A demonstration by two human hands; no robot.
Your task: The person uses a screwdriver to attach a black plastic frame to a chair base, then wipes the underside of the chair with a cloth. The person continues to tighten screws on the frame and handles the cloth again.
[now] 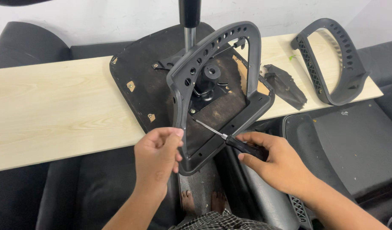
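The left hand [157, 154] is gripping the edge of a grey plastic armrest frame [217, 85]. The frame is lying on an upside-down chair seat [138, 81] on a wooden board [55, 102]. The right hand [270, 159] is closed around a screwdriver [230, 139], poking its tip into the frame. The tip could be slipping off the screw and scratching the plastic or jabbing the nearby fingers.

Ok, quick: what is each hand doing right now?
Left hand: closed on the lower edge of the grey armrest frame.
Right hand: closed on the screwdriver, tip against the frame.
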